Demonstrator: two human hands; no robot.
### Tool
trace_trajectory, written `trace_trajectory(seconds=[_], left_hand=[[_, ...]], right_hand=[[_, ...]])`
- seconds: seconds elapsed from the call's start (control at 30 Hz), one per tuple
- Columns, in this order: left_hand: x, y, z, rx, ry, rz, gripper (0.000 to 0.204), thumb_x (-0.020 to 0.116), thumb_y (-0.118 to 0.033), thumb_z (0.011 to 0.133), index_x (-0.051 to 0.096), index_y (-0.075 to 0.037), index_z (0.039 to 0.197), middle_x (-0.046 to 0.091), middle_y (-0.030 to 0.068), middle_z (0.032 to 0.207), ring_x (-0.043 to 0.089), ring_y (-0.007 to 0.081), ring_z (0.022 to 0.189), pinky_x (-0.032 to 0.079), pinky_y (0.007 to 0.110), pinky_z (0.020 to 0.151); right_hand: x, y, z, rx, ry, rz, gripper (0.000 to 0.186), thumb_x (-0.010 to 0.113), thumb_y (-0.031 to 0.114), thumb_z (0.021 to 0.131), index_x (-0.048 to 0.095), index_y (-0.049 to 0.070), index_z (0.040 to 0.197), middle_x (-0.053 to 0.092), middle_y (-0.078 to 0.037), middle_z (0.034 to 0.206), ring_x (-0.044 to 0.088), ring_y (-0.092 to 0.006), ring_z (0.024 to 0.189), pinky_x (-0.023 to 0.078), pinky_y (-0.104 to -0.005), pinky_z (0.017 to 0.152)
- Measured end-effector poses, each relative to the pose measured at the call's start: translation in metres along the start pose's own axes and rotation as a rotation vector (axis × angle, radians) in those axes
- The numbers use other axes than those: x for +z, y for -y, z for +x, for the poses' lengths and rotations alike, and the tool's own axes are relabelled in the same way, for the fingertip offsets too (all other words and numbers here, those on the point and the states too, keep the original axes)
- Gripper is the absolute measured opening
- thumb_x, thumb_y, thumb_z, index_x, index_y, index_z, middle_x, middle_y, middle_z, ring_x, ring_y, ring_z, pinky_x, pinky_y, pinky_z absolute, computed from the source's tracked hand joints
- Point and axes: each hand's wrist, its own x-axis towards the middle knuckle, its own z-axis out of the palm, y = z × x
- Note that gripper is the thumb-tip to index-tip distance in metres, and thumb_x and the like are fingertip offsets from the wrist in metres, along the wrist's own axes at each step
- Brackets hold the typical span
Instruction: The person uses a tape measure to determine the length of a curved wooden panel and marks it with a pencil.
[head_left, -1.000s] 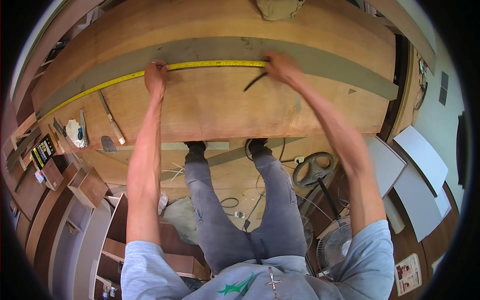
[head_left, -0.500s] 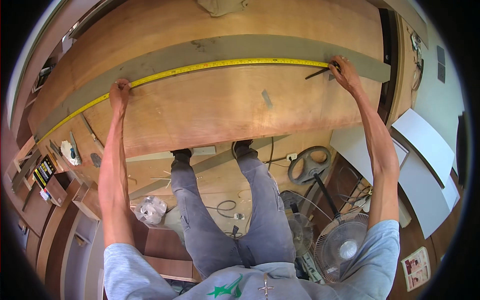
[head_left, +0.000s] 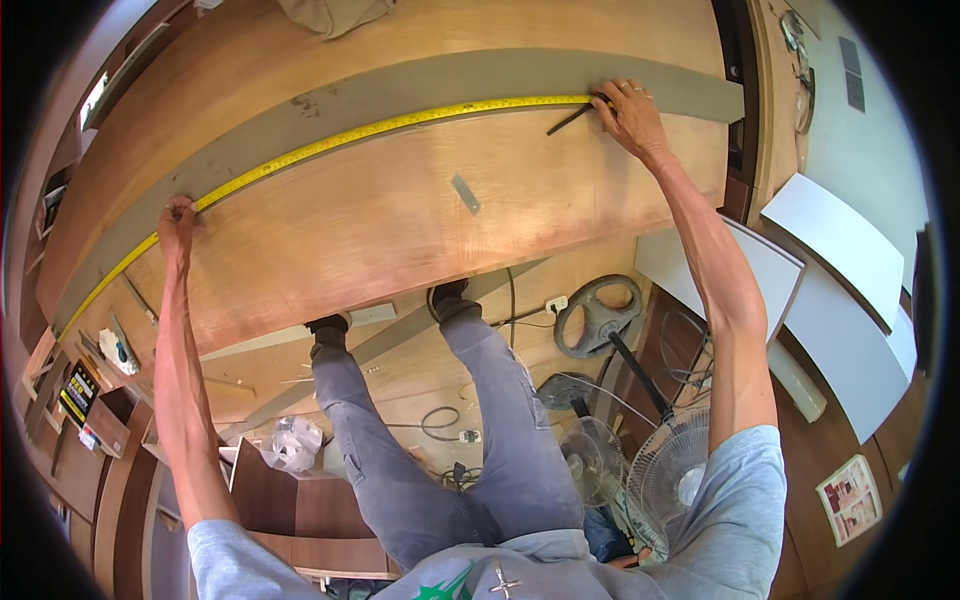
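Observation:
A yellow tape measure [head_left: 390, 121] is drawn out along a long grey-green strip [head_left: 440, 78] that lies on a wide wooden board [head_left: 400, 200]. My left hand [head_left: 177, 228] pinches the blade toward the left, and the blade runs on past it to the strip's far left end. At the right end of the blade, my right hand [head_left: 632, 122] is curled over the dark tape case, mostly hidden under the fingers. A thin black pencil-like stick [head_left: 568, 121] juts out from beneath that hand. On the board between my hands lies a small grey flat piece [head_left: 466, 195].
Hand tools [head_left: 122, 342] lie at the board's left end, near a black-and-yellow box [head_left: 79, 393]. Below stand a fan [head_left: 668, 470] and a round grey base on a pole [head_left: 598, 316]. White panels [head_left: 835, 250] lean at right. A crumpled plastic bag [head_left: 293, 443] sits by my legs.
The whole view has shifted, so the board and both hands appear further left. Both hands keep their places along the tape. The fingers of my right hand look more stretched.

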Motion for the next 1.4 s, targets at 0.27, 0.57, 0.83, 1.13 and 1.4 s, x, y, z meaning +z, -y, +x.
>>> trace_trajectory(seconds=[0.27,0.57,0.83,1.13,1.4], left_hand=[[-0.008,0.011,0.002,-0.026,0.022,0.038,0.005,0.063,-0.01,0.09,0.062,-0.007,0.093,0.054,-0.0049,0.083,0.047,0.0074,0.078,0.04,0.023,0.073],[-0.01,0.013,0.004,-0.067,0.022,0.059,0.008,0.063,-0.012,0.089,0.061,-0.007,0.095,0.053,-0.0043,0.083,0.047,0.0086,0.079,0.04,0.024,0.074],[-0.014,0.028,0.011,-0.095,0.035,0.048,0.006,0.064,-0.012,0.089,0.061,-0.008,0.094,0.053,-0.0048,0.084,0.048,0.0078,0.081,0.039,0.023,0.075],[-0.02,0.042,0.015,-0.029,0.116,-0.007,0.006,0.062,-0.009,0.091,0.06,-0.006,0.096,0.054,-0.0046,0.086,0.049,0.0076,0.083,0.039,0.023,0.078],[-0.02,0.025,0.006,-0.132,0.076,0.001,0.008,0.062,-0.01,0.09,0.061,-0.007,0.097,0.055,-0.0032,0.081,0.05,0.008,0.076,0.041,0.023,0.071]], right_hand=[[0.0,-0.046,-0.022,0.061,-0.049,-0.061,0.023,0.054,0.032,0.094,0.058,0.013,0.106,0.059,-0.007,0.101,0.055,-0.0284,0.1,0.044,-0.0437,0.084],[0.014,-0.039,-0.039,0.135,-0.077,-0.084,0.039,0.054,0.038,0.092,0.051,0.017,0.125,0.052,-0.006,0.121,0.05,-0.0285,0.112,0.038,-0.0456,0.096],[-0.011,-0.058,-0.048,-0.079,0.039,0.067,0.051,0.058,0.029,0.088,0.043,0.012,0.134,0.051,-0.013,0.127,0.049,-0.0343,0.115,0.039,-0.0449,0.1],[-0.007,-0.055,-0.046,-0.025,0.099,0.139,0.052,0.063,0.023,0.087,0.045,0.007,0.133,0.051,-0.019,0.127,0.049,-0.0365,0.116,0.041,-0.0431,0.1],[-0.091,0.01,-0.033,0.164,-0.286,0.464,0.047,0.064,0.024,0.09,0.048,0.006,0.129,0.048,-0.014,0.137,0.052,-0.0291,0.123,0.041,-0.0436,0.104]])
